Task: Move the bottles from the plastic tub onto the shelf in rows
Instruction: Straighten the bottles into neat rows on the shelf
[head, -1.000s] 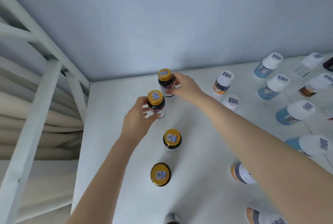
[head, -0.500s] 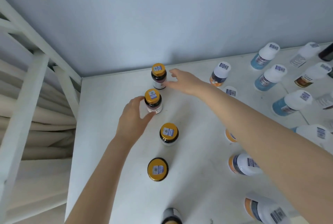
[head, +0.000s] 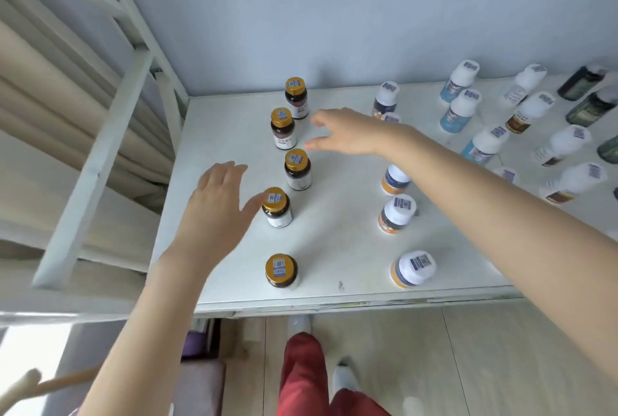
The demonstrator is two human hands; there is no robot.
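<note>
We see the left grip (head: 214, 215) open, fingers straight and spread, holding nothing. Its thumb tip lies just beside the cap of the fourth gold-capped bottle (head: 277, 207); we cannot tell whether it touches. The right grip (head: 347, 131) is open too, with loosely extended fingers and nothing in it, above the shelf (head: 334, 238) and just right of the second gold-capped bottle (head: 282, 128).

Five gold-capped bottles stand upright in one row running from the back wall to the front edge: the rear gold-capped bottle (head: 296, 98), the second, the third gold-capped bottle (head: 297, 170), the fourth, and the front gold-capped bottle (head: 281, 271). To their right we see a row of white-capped bottles with orange labels (head: 396, 213), partly hidden by the right forearm. Farther right stand blue bottles with white caps (head: 459, 111), and dark bottles (head: 582, 81) at the far edge. A white shelf frame (head: 100, 165) rises at left. Below the shelf we see red trousers (head: 301, 375) over a wooden floor (head: 434, 348).
</note>
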